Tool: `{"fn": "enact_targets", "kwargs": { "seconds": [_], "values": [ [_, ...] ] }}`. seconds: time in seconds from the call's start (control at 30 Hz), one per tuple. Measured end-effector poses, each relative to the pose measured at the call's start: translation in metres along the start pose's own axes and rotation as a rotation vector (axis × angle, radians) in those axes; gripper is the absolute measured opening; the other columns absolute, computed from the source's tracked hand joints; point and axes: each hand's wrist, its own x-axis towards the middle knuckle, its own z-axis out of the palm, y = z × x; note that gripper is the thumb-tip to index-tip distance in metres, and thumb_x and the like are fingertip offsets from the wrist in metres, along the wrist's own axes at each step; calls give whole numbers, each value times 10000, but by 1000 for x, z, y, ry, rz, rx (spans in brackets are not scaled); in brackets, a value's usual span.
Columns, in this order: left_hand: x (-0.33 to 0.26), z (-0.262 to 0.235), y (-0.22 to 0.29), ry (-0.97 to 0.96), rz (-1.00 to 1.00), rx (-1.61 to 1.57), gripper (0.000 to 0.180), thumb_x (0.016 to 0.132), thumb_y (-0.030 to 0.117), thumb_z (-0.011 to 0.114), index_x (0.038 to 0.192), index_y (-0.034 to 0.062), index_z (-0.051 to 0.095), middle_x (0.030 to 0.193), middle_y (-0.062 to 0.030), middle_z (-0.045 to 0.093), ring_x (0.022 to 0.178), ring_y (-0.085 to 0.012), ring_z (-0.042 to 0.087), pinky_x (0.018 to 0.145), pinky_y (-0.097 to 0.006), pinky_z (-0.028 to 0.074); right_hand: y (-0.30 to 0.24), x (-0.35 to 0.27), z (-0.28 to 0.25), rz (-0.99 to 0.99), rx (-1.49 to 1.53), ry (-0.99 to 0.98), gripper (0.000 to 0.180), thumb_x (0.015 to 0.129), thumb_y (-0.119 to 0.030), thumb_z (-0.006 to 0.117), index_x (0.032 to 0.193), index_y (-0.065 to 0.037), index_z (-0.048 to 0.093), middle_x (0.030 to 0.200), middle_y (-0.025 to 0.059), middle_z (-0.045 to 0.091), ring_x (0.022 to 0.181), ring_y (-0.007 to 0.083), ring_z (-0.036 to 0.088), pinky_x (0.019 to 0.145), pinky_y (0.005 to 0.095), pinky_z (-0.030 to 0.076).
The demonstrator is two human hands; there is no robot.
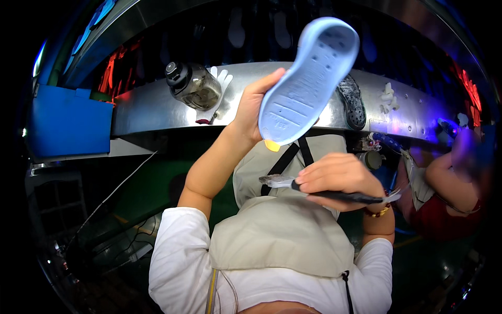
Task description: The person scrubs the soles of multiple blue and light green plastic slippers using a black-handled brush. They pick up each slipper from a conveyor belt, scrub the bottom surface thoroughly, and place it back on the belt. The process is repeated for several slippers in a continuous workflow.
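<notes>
The person wears a white shirt (277, 285) with short sleeves (178, 251) and a beige apron (282, 238), with black straps (285, 158) at the lap. At the chest are a black cord (346, 288) on the right and a narrow yellow-grey strip (212, 290) on the left. Behind the right hand (337, 179) is a bracelet (380, 212) of dark red and golden beads.

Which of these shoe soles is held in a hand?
The light blue sole, in the left hand; the dark speckled sole lies on the metal bench, and dim soles show beyond it.
</notes>
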Motion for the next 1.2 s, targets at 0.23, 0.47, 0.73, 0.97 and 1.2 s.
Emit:
{"fn": "enact_targets", "kwargs": {
  "seconds": [0.23,0.47,0.73,0.97,1.2],
  "values": [
    [-2,-3,0,162,-404,349,449,849,235,448,1199,-46,436,1134,-166,524,983,-205,548,853,-315,427,6,-6,-21,115,-137,-95,190,669,-6,659,856,-30,631,899,122,644,752,233,646,635,269,512],
    [-5,0,6,182,-612,695,461,862,297,459,1193,-24,458,1115,-161,534,977,-194,546,830,-292,438,12,-13,-21,175,-5,-65,155,688,-13,644,842,-16,630,896,112,644,847,219,628,757,302,489],
    [-12,10,14,190,-560,785,445,887,319,416,1200,6,459,1075,-167,549,886,-198,586,747,-292,486,21,-18,-42,242,0,-24,196,707,-20,626,902,-41,620,915,98,638,854,211,623,755,280,495],
    [-25,7,22,243,-501,847,488,871,379,425,1217,37,451,1058,-161,553,866,-197,588,699,-291,494,23,-23,-53,199,8,70,195,690,14,649,883,16,617,919,151,632,864,257,620,759,308,493],
    [-26,-15,26,326,-481,924,501,867,369,426,1219,13,437,1064,-158,549,842,-176,588,678,-270,494,22,-32,-54,499,4,-65,218,691,-18,654,905,13,626,911,143,639,833,211,631,727,263,491]
  ]
}}
